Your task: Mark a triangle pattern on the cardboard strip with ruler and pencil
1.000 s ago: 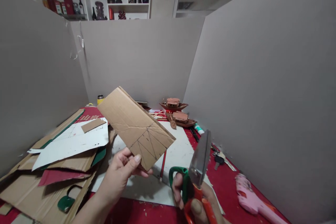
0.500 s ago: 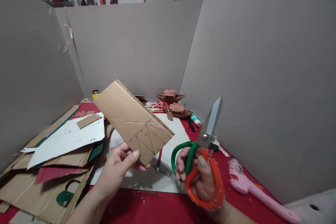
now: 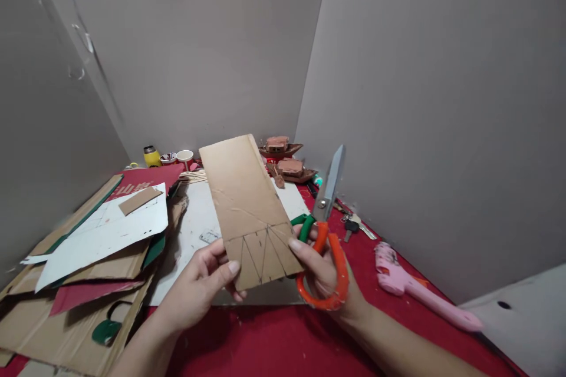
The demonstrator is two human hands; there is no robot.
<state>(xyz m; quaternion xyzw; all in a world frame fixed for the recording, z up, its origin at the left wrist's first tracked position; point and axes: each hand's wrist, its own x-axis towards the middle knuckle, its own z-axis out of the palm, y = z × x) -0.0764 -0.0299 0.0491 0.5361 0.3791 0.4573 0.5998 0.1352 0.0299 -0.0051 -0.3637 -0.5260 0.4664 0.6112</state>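
Observation:
A folded piece of cardboard (image 3: 243, 188) with pencilled slanting lines near its lower end is held up over the white board. My left hand (image 3: 198, 283) pinches its lower left corner, thumb on the front face. At the lower right edge, my right hand (image 3: 325, 271) presses its thumb onto the cardboard. That same hand carries a pair of scissors (image 3: 328, 194) with one green and one orange handle, its fingers through the loops. The blades look closed together and point up and away, clear of the cardboard. Most of my right fingers are hidden behind the cardboard and handles.
Cardboard sheets (image 3: 66, 324) and white paper (image 3: 106, 230) are heaped at the left. Model boats (image 3: 289, 171), cups (image 3: 184, 156) and a yellow jar (image 3: 151, 156) stand at the back. Keys (image 3: 352, 227) and a pink glue gun (image 3: 424, 294) lie along the right wall.
The cardboard has turned more upright and moved right. My right hand, with the scissors, has come in to touch its right edge. The view has tipped downward.

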